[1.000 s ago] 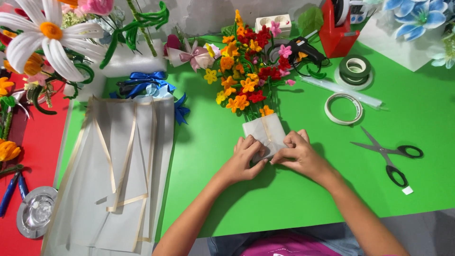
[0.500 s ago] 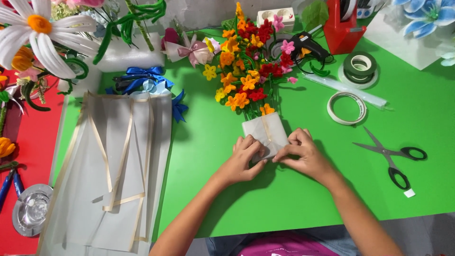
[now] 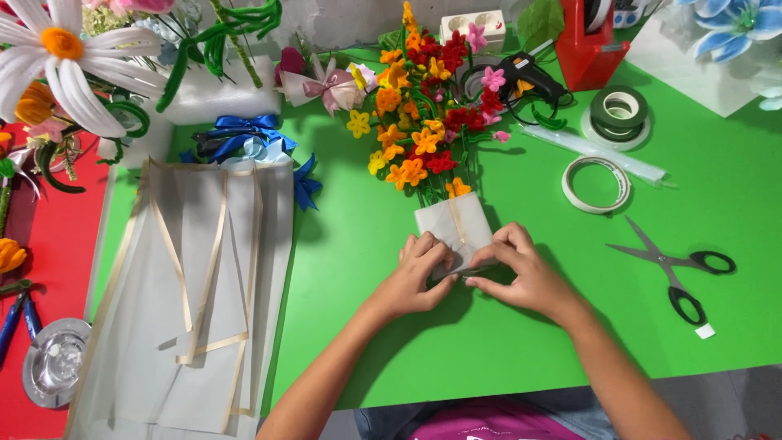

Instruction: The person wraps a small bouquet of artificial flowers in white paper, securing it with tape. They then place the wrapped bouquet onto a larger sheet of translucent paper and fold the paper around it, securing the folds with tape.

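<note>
Fingers of the left hand and right hand pinch together on the white wrapping paper around a bouquet of fuzzy flowers, just above both hands. Metal scissors lie right of them.

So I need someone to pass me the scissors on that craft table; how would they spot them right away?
Start at the green table and look to its right side, past the right hand. The scissors lie flat and open below the white tape ring: the only thing there with black loop handles and grey metal blades.
</note>
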